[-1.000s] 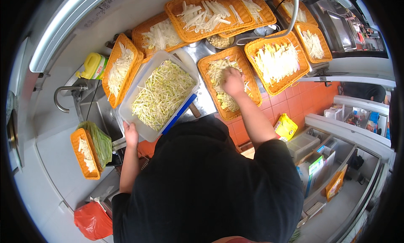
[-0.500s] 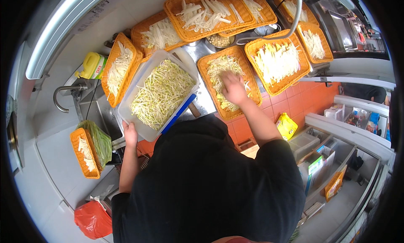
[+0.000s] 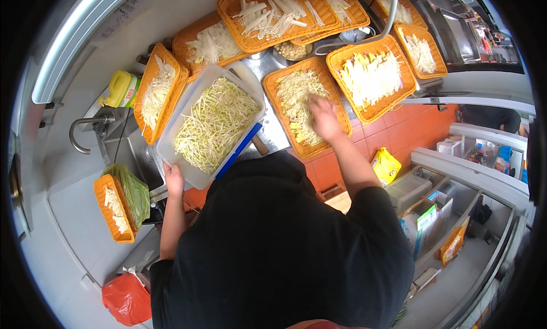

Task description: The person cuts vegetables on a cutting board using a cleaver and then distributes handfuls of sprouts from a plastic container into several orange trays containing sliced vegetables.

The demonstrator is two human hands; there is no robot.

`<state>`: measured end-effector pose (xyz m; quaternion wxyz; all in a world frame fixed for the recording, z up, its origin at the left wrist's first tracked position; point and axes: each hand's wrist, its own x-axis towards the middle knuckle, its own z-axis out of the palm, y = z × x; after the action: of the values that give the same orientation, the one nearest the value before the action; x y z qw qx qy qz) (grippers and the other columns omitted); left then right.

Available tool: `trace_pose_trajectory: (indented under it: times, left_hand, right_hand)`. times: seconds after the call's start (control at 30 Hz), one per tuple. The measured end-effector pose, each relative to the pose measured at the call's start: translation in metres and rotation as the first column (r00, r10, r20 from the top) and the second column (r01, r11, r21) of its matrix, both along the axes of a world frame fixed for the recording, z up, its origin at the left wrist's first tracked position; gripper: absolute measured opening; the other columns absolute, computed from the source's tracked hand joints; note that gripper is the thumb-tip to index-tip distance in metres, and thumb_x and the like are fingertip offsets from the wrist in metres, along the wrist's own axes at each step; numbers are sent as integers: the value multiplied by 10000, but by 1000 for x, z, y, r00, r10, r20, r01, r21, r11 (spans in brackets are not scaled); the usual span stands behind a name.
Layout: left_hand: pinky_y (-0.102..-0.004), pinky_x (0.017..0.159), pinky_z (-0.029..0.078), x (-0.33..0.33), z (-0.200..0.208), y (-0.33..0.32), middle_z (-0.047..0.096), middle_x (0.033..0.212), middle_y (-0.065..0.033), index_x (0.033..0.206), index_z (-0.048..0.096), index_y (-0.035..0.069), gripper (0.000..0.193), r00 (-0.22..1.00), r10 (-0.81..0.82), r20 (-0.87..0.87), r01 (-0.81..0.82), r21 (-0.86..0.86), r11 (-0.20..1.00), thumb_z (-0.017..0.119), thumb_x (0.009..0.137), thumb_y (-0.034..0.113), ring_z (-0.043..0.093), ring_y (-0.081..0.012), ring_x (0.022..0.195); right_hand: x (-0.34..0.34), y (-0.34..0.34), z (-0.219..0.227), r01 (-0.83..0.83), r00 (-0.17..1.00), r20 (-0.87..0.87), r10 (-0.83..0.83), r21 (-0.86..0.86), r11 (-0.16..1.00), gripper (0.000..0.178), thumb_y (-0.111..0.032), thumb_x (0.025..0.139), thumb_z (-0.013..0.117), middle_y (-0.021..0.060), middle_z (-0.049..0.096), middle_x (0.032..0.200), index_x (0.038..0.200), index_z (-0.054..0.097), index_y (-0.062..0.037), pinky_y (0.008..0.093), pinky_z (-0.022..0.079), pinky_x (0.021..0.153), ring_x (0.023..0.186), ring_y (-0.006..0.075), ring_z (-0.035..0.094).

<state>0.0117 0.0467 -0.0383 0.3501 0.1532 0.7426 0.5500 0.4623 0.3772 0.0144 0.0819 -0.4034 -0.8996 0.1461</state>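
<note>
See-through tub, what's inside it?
Pale bean sprouts with yellowish heads are heaped in the see-through tub. They hide most of its bottom, so anything buried under the top layer can't be seen.

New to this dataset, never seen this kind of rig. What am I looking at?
There's no machine: a person works bare-handed. The view is from the left of two fisheye cameras on their head, looking down, so straight edges bend. The dark shape at the bottom is their black top.

The left hand holds the edge of a clear tub of sprouts. The right hand is over an orange basket of pale, stringy food; it's blurred, so I can't tell whether it holds any.

On and around the metal counter are more orange baskets of pale food. A sink is at left.
</note>
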Motion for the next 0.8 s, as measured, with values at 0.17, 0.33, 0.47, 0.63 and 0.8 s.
trace_pose_trajectory:
  times: [0.17, 0.33, 0.47, 0.63, 0.8]
  left_hand:
    - [-344, 1008, 435, -2, -5, -7, 596, 1265, -137, 1342, 471, -8, 399, 999, -3, 39, 3, 0, 1000, 436, 955, 83, 561, -223, 1139]
    - [-344, 1004, 435, -2, -2, -4, 597, 1268, -134, 1348, 476, -7, 405, 999, -32, 31, 32, 7, 999, 448, 956, 91, 562, -222, 1136]
    - [-341, 1012, 429, -5, -21, -12, 599, 1288, -121, 1368, 492, 3, 420, 1000, -2, 27, 0, 47, 999, 460, 962, 105, 559, -217, 1152]
    - [-346, 1020, 425, -8, -13, -7, 602, 1295, -121, 1374, 496, 5, 427, 999, -17, 40, 16, 42, 999, 465, 961, 111, 566, -225, 1146]
    - [-345, 1017, 428, -11, -5, 0, 614, 1285, -122, 1373, 498, 2, 427, 997, -43, 65, 43, 2, 999, 467, 963, 114, 565, -224, 1147]
  right_hand:
    - [15, -42, -9, -32, 996, -84, 43, 124, 992, 441, -48, 765, 682, 81, 616, 1330, 1205, 659, -68, 503, 349, 1076, 1260, 320, 544]
    - [42, -56, -17, 323, 568, -656, -498, -379, 867, 276, -134, 898, 704, 39, 633, 1101, 1147, 607, -68, 392, 409, 1010, 1060, 199, 577]
    - [59, -61, -3, 536, -124, -593, -795, -715, 450, 464, -427, 958, 693, 42, 563, 1046, 1202, 487, -90, 302, 486, 713, 900, 134, 560]
    - [88, -21, 62, -19, -142, -211, -967, -976, 216, 463, -460, 1000, 586, 127, 672, 953, 1240, 531, -68, 284, 512, 624, 750, 188, 644]
    - [111, -6, 59, 6, -182, -254, -950, -966, 257, 216, -168, 1009, 503, 151, 683, 868, 1143, 565, -10, 287, 533, 561, 676, 203, 651]
